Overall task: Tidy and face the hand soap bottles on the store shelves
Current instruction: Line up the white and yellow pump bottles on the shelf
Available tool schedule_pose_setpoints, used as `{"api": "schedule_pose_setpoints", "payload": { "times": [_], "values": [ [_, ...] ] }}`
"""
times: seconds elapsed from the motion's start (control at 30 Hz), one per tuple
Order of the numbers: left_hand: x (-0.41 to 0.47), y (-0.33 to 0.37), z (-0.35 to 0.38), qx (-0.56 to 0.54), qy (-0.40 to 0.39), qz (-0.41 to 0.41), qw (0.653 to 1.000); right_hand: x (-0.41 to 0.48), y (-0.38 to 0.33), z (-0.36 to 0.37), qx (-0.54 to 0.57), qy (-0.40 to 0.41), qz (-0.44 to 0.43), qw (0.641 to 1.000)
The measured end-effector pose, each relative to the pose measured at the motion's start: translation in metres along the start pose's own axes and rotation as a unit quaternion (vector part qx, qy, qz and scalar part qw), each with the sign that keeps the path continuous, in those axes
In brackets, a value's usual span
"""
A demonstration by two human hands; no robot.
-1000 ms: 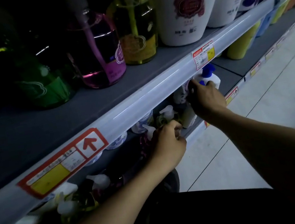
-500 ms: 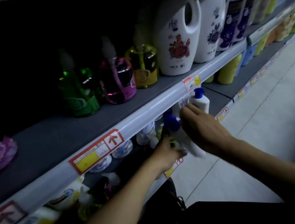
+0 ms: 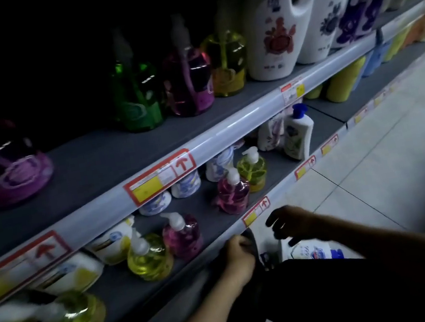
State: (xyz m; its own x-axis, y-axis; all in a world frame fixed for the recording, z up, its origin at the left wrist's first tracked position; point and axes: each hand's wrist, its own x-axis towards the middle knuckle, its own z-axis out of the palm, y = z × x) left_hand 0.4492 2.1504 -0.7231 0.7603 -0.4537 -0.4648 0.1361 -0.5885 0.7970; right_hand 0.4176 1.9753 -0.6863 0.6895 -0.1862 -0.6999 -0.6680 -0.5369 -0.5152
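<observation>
Pump soap bottles stand on the lower shelf [image 3: 214,247]: a pink bottle [image 3: 232,194], a green-yellow one [image 3: 252,168], another pink [image 3: 182,234], two yellow bottles [image 3: 148,257] [image 3: 71,318], and a white blue-capped bottle [image 3: 298,133] at the right. My left hand [image 3: 239,256] is below the shelf's front edge, fingers curled on the edge of a dark bag [image 3: 252,240]. My right hand [image 3: 293,224] hovers with its fingers spread just above a white bottle with a blue label [image 3: 315,252] lying low by the floor.
The upper shelf [image 3: 110,161] carries green [image 3: 139,100], pink [image 3: 188,80] and yellow [image 3: 227,65] bottles, big white jugs [image 3: 279,28] and a purple bottle [image 3: 0,168] at the left. White refill packs [image 3: 112,240] lie at the back. Pale floor tiles [image 3: 390,173] stretch away to the right.
Both hands have dropped from the shelf to floor level. The white blue-capped bottle they held now lies low under my right hand, which has let go. The camera has pulled back.
</observation>
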Motion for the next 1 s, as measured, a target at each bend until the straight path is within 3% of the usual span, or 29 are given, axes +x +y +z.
{"api": "schedule_pose_setpoints", "payload": {
  "times": [0.07, 0.13, 0.2, 0.3, 0.37, 0.43, 0.53, 0.6, 0.67, 0.8, 0.9, 1.0],
  "values": [
    [0.025, -0.013, -0.006, 0.055, -0.003, 0.015, 0.998, -0.001, 0.015, -0.048, -0.012, -0.081, 0.062, 0.995],
    [0.054, -0.021, -0.002, 0.088, -0.006, 0.035, 0.996, -0.004, 0.032, -0.091, -0.026, -0.071, 0.102, 0.992],
    [0.077, -0.011, 0.012, 0.113, -0.017, 0.051, 0.992, 0.002, 0.064, -0.111, 0.031, 0.018, 0.113, 0.993],
    [0.105, 0.003, 0.053, 0.173, -0.073, 0.098, 0.977, 0.009, 0.126, -0.084, 0.124, 0.170, 0.196, 0.958],
    [0.117, 0.009, 0.086, 0.193, -0.117, 0.113, 0.968, 0.018, 0.171, -0.034, 0.211, 0.226, 0.256, 0.916],
    [0.129, 0.010, 0.116, 0.215, -0.166, 0.110, 0.956, 0.021, 0.200, 0.018, 0.346, 0.268, 0.309, 0.844],
    [0.143, 0.003, 0.157, 0.259, -0.241, 0.095, 0.930, 0.032, 0.213, 0.066, 0.518, 0.255, 0.336, 0.744],
    [0.150, -0.006, 0.176, 0.287, -0.289, 0.064, 0.911, 0.040, 0.210, 0.082, 0.598, 0.221, 0.323, 0.700],
    [0.157, -0.018, 0.188, 0.301, -0.327, 0.013, 0.896, 0.052, 0.208, 0.090, 0.635, 0.226, 0.280, 0.683],
    [0.161, -0.046, 0.192, 0.211, -0.306, -0.080, 0.925, 0.065, 0.205, 0.105, 0.688, 0.261, 0.192, 0.650],
    [0.152, -0.048, 0.179, 0.084, -0.274, -0.159, 0.945, 0.061, 0.202, 0.105, 0.689, 0.252, 0.142, 0.665],
    [0.141, -0.031, 0.159, 0.013, -0.261, -0.165, 0.951, 0.050, 0.194, 0.102, 0.681, 0.259, 0.103, 0.677]
  ]
}}
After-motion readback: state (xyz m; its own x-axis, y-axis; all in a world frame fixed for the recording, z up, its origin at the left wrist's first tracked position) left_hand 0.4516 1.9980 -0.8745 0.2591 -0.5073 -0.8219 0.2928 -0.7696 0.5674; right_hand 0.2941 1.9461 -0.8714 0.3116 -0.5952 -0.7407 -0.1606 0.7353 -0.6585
